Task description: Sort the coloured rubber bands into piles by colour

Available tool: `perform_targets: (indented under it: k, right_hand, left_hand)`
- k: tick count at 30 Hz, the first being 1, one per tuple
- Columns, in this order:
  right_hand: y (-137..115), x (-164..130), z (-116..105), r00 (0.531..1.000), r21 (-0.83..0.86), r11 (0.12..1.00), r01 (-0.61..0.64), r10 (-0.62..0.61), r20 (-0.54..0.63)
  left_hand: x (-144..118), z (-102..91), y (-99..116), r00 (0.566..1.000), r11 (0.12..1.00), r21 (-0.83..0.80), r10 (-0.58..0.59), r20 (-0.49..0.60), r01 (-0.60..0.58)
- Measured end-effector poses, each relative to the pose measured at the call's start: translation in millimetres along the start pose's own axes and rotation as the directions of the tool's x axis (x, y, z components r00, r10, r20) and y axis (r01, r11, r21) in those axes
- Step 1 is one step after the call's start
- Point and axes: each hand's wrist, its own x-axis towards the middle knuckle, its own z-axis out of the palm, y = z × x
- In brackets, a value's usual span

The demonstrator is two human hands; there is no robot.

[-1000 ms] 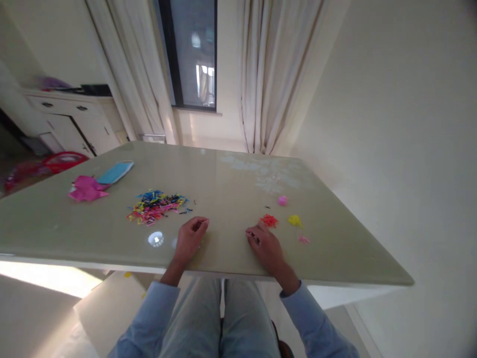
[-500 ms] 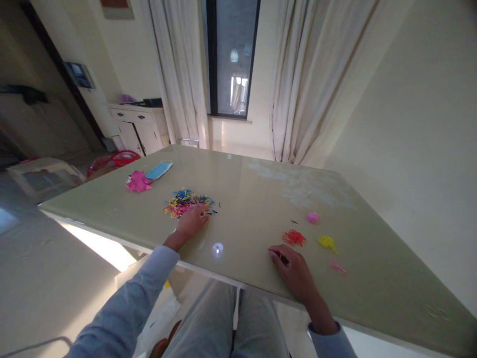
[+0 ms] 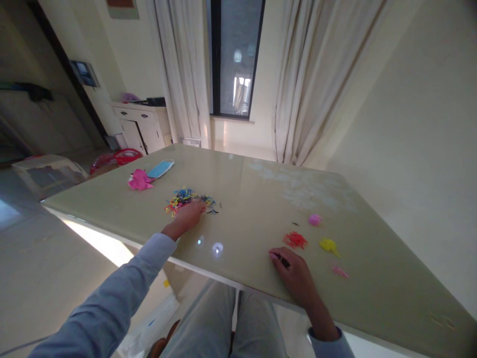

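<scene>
Resting on the mixed pile (image 3: 186, 199), left hand (image 3: 188, 216).

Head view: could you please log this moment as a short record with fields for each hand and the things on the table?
left hand: left hand reaches into the mixed pile of small coloured pieces
right hand: right hand rests on the table, something dark at its fingertips, too small to tell
sorted piles: red pile, yellow pile, pink pile, small pink bits
far left: crumpled pink paper beside a blue face mask
</scene>
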Motion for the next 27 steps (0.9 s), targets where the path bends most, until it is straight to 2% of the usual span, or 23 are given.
perform_targets:
  k: [7, 12, 16, 18, 19, 20, 21, 22, 23, 24, 25, 26, 27]
  right_hand:
    - [0.8, 0.2, 0.0, 1.000, 0.001, 1.000, 0.003, -0.003, -0.013]
    - [1.7, -0.1, 0.9, 1.000, 0.007, 1.000, 0.013, -0.013, -0.019]
    - [0.3, -0.1, 0.0, 1.000, 0.010, 1.000, 0.005, -0.005, -0.006]
    - [-0.5, 0.1, -0.5, 1.000, 0.009, 1.000, 0.005, -0.005, -0.009]
    - [-0.6, 0.2, -0.6, 1.000, 0.009, 1.000, 0.007, -0.007, -0.012]
    - [-0.5, 0.3, -0.7, 1.000, 0.009, 1.000, 0.010, -0.010, -0.014]
    - [-0.3, 0.4, -0.6, 1.000, 0.008, 1.000, 0.012, -0.012, -0.014]
    - [0.0, 0.4, -0.5, 1.000, 0.005, 1.000, 0.012, -0.012, -0.011]
    - [0.4, 0.4, -0.3, 1.000, 0.002, 1.000, 0.012, -0.012, -0.007]
    - [0.7, 0.4, -0.1, 1.000, -0.002, 1.000, 0.010, -0.010, -0.005]
    - [0.9, 0.3, 0.2, 1.000, -0.005, 1.000, 0.006, -0.006, -0.006]
    - [1.0, 0.2, 0.5, 1.000, -0.006, 1.000, 0.003, -0.003, -0.008]
    - [0.9, 0.1, 0.8, 1.000, -0.005, 1.000, 0.001, -0.001, -0.011]
  left_hand:
    - [3.8, 7.0, 2.3, 0.999, 0.998, -0.042, 0.044, 0.021, -0.043]
    - [10.5, 15.6, 2.7, 0.999, 0.997, -0.063, 0.034, -0.019, -0.035]
    - [10.2, 14.4, 1.2, 0.998, 0.995, -0.093, 0.028, -0.049, -0.032]
    - [5.2, 10.4, 2.1, 0.993, 0.980, -0.198, -0.001, -0.116, -0.022]
    - [0.7, 8.0, 3.8, 0.986, 0.950, -0.313, -0.034, -0.163, -0.018]
    - [-5.4, 5.8, 6.8, 0.976, 0.881, -0.472, -0.083, -0.200, -0.022]
    - [-13.1, 3.7, 11.3, 0.967, 0.756, -0.654, -0.139, -0.212, -0.035]
    - [-22.0, 2.0, 17.5, 0.966, 0.573, -0.818, -0.182, -0.183, -0.047]
    - [-31.7, 0.7, 25.4, 0.976, 0.341, -0.939, -0.185, -0.117, -0.048]
    - [-41.7, -0.2, 34.7, 0.989, 0.118, -0.993, -0.144, -0.033, -0.016]
    - [-51.3, -0.8, 45.3, 0.996, -0.056, -0.998, -0.089, 0.029, 0.024]
    - [-60.0, -1.2, 56.6, 0.998, -0.175, -0.983, -0.036, 0.061, 0.053]
    - [-67.4, -1.4, 68.3, 0.998, -0.251, -0.965, 0.010, 0.070, 0.070]
